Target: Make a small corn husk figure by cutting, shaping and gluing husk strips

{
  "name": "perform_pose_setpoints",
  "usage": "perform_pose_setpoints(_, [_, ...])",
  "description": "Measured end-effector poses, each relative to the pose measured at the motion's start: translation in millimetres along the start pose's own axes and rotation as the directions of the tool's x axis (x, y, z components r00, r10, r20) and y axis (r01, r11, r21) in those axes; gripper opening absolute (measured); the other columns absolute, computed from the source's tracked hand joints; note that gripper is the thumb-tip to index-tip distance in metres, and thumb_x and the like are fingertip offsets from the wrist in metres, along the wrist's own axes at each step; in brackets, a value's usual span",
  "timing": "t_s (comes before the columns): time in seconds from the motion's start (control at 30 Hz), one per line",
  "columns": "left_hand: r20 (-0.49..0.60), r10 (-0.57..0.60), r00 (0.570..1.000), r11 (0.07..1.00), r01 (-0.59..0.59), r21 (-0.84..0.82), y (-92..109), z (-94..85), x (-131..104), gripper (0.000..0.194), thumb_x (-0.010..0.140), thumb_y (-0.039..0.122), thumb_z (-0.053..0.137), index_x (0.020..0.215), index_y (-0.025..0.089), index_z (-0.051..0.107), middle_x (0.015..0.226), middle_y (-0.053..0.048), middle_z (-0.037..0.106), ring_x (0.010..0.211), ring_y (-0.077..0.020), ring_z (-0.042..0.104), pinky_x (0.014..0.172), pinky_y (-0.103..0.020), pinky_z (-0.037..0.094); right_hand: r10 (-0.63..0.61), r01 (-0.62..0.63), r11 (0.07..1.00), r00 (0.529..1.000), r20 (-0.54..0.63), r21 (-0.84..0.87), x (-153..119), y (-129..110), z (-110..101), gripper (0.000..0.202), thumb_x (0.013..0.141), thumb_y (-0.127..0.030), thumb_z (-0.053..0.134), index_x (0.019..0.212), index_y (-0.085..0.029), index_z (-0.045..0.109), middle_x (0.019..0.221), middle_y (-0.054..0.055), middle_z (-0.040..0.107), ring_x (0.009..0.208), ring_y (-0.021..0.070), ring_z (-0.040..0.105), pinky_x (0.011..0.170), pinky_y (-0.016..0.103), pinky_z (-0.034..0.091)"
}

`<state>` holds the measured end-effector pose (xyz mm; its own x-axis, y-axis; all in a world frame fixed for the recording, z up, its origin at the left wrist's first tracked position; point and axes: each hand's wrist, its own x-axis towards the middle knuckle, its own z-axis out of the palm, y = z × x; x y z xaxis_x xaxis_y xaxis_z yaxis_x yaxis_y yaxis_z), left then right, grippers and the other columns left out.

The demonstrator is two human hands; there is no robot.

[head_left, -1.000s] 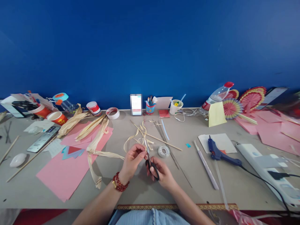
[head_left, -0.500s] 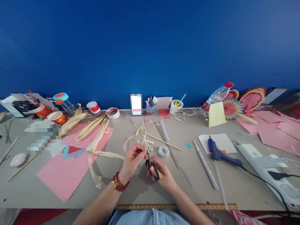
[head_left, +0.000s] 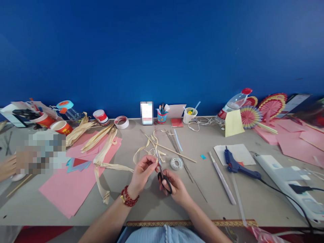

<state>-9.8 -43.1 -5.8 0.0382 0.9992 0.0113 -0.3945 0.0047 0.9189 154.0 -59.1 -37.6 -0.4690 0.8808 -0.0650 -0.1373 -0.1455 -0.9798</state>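
My right hand [head_left: 174, 187] is closed round the black handles of a pair of scissors [head_left: 166, 182], whose blades point up and away from me. The fingers of my left hand [head_left: 144, 170] pinch a small pale piece, apparently corn husk, right beside the blades; most of it is hidden by the fingers. Just beyond the blade tips lie curled husk strips [head_left: 141, 148] and a thin wooden stick [head_left: 178, 153]. Left of my left hand, a knotted corn husk [head_left: 105, 153] rests partly on pink paper [head_left: 67, 190]. A roll of clear tape [head_left: 176, 163] lies near my right hand.
To the right are a craft knife [head_left: 224, 180], a blue glue gun [head_left: 239, 168] and a white power strip [head_left: 286, 182]. Thin wires [head_left: 187, 172] lie right of centre. Cups, a phone [head_left: 146, 113] and a bottle [head_left: 234, 103] line the wall. Another person's hand [head_left: 8, 165] is at far left.
Another person's hand has come in at the far left, over the white egg-shaped thing. My hands and the scissors have barely moved.
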Motion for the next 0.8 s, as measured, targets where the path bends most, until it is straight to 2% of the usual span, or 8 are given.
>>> perform_pose_setpoints(0.8, [-0.01, 0.009, 1.0, 1.0, -0.01, -0.015, 2.9, 1.0, -0.5, 0.016, 0.084, 0.03, 0.071, 0.086, 0.018, 0.06, 0.091, -0.001, 0.061, 0.07, -0.0109, 0.059, 0.073, -0.027, 0.049, 0.004, -0.004, 1.0, 1.0, -0.018, -0.008, 0.0, 0.6, 0.1, 0.052, 0.082, -0.07, 0.059, 0.078, -0.02, 0.049, 0.061, -0.001, 0.056, 0.045, 0.0088, 0.041, 0.043, 0.022, 0.031])
